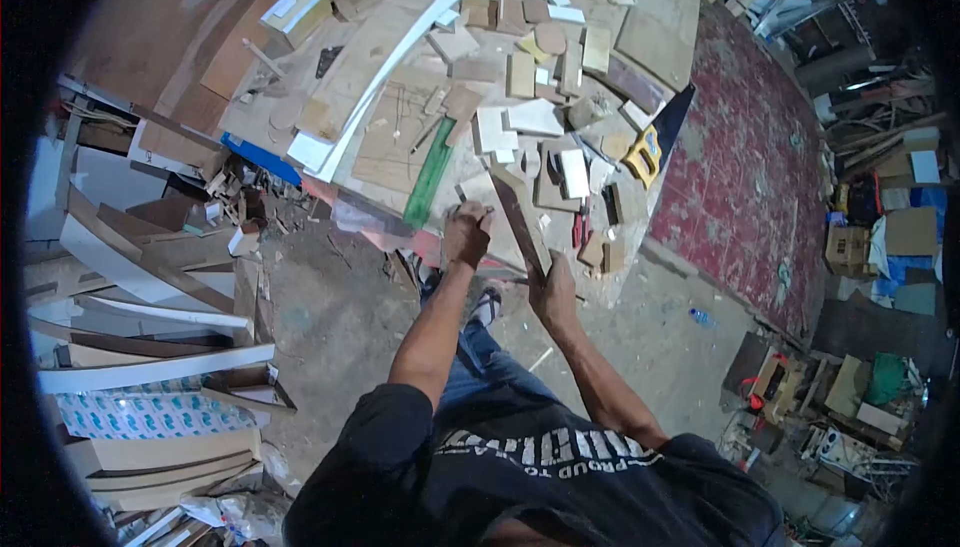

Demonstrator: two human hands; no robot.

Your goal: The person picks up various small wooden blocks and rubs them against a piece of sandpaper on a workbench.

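A narrow dark wooden board [517, 215] stands tilted over the near edge of a cluttered workbench [660, 47]. My right hand [552, 292] grips the board's lower end. My left hand [466, 232] is closed in a fist just left of the board, near its upper part, around something small and pale that I cannot identify. Both arms reach forward from my dark shirt at the bottom of the view.
Several wood offcuts cover the bench, with a green strip [430, 175], a long white curved strip [400, 57] and a yellow object [645, 155]. Stacked boards [150, 347] lie at left. A red carpet [750, 147] and boxes [850, 247] fill the right. A blue bottle [702, 317] lies on the floor.
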